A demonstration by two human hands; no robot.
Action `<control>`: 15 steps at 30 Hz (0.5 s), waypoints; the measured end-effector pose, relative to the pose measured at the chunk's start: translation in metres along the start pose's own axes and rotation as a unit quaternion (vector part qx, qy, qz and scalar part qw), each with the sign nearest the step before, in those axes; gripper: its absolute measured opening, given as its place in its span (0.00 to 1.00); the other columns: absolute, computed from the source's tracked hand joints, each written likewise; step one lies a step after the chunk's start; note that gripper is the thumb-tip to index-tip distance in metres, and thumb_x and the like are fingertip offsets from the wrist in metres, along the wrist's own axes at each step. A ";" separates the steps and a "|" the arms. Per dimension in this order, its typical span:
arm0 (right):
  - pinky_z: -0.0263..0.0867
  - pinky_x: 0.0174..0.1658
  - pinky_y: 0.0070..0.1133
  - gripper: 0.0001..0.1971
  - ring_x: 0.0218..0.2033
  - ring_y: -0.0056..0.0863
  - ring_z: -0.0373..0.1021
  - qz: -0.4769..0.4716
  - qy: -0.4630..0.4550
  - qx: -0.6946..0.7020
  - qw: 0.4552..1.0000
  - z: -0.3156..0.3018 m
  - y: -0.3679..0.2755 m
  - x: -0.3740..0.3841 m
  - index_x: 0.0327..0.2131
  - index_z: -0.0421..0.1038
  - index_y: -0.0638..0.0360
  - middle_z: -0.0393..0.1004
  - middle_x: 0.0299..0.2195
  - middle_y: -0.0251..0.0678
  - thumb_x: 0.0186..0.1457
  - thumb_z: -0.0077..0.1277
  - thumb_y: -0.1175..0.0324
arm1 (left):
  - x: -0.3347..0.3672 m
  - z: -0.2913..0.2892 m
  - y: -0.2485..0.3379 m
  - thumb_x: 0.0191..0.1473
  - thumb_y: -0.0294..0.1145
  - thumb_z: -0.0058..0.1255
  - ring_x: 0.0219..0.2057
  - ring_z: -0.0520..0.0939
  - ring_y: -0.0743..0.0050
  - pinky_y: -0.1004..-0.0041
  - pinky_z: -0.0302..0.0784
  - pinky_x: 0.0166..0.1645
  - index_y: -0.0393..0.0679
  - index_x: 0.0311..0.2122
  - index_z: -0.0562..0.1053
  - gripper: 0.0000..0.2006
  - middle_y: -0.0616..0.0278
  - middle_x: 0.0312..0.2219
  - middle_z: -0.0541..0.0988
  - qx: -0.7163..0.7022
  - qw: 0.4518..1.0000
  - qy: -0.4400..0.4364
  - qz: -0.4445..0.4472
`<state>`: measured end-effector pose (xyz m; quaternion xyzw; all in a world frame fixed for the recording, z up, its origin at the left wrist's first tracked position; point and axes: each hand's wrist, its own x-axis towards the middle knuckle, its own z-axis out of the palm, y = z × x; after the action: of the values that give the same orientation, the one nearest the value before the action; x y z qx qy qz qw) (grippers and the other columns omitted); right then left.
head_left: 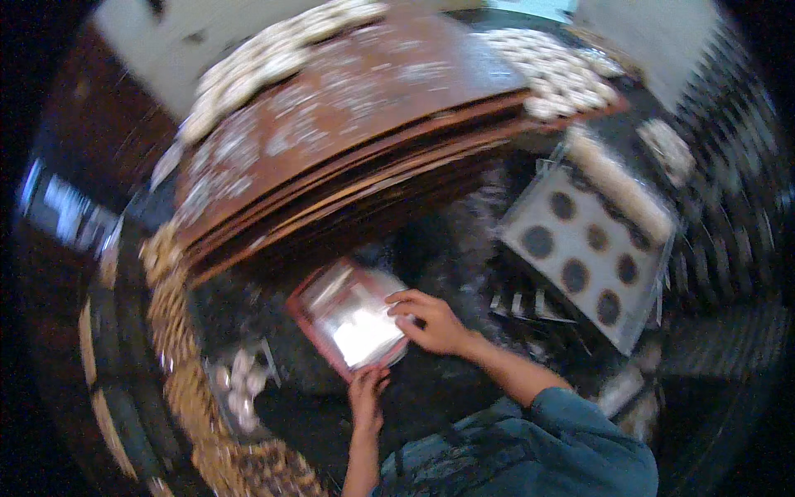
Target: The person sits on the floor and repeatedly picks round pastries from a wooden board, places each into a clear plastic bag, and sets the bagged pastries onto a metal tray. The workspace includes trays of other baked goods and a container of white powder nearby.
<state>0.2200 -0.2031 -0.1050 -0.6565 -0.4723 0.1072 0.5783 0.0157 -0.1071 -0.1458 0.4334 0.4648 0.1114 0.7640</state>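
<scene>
A flat, roughly square thing with a red border and a shiny, see-through or silvery middle (352, 319) is in front of me, tilted and catching bright light. It looks like a packet or a shallow tray; blur hides which. My left hand (367, 399) holds its near lower corner, with the fingertips at the red edge. On its right side my right hand (431, 323) grips the edge, thumb and fingers close together. A pale rounded rim shows just beyond its right side, partly covered.
Stacked brown boards (348, 108) rise ahead, floury on top, with pale dough pieces (273, 58) along the far edge. More dough pieces (551, 74) lie at the back right. A grey panel with dark round spots (571, 248) stands right. Pinkish round pieces (242, 385) sit lower left.
</scene>
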 end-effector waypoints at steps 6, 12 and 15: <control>0.63 0.43 0.31 0.16 0.39 0.41 0.68 0.031 -0.273 -0.176 0.945 0.118 0.100 0.075 0.37 0.69 0.64 0.70 0.36 0.49 0.46 0.51 0.63 | 0.015 -0.051 -0.026 0.53 0.32 0.46 0.36 0.75 0.78 0.78 0.69 0.40 0.43 0.38 0.69 0.08 0.64 0.33 0.75 0.038 0.997 -0.015 0.064; 0.60 0.48 0.32 0.24 0.46 0.46 0.61 0.019 -0.372 -0.389 0.843 0.174 0.135 0.069 0.44 0.64 0.64 0.63 0.45 0.50 0.43 0.54 0.62 | 0.014 -0.065 -0.028 0.53 0.32 0.46 0.36 0.74 0.78 0.76 0.69 0.41 0.43 0.38 0.69 0.08 0.65 0.34 0.75 -0.034 0.995 0.059 0.068; 0.59 0.49 0.36 0.22 0.46 0.44 0.61 -0.019 -0.356 -0.446 0.821 0.185 0.125 0.074 0.39 0.68 0.63 0.62 0.43 0.47 0.38 0.58 0.64 | 0.017 -0.066 -0.025 0.53 0.32 0.45 0.36 0.75 0.77 0.76 0.69 0.41 0.42 0.39 0.69 0.09 0.64 0.34 0.75 -0.040 0.996 0.043 0.065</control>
<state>0.1948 -0.0118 -0.2395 -0.7499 -0.6538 0.1002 0.0158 -0.0344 -0.0752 -0.1880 0.4263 0.4634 0.1980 0.7512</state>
